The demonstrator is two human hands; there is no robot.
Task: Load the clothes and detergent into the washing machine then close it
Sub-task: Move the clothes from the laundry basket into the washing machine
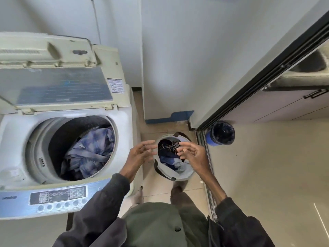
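Top-loading washing machine stands at left, its lid raised and folded back against the wall. Inside the drum lies a blue-and-white checked garment. Right of the machine, on the tiled floor, sits a round laundry basket with dark handles, holding dark and pale blue clothes. Both hands hover above the basket: left hand over its left rim, fingers spread wide, holding nothing; right hand over its right side, fingers loosely curled, also empty. A dark blue bin stands beyond, beside the sliding door track.
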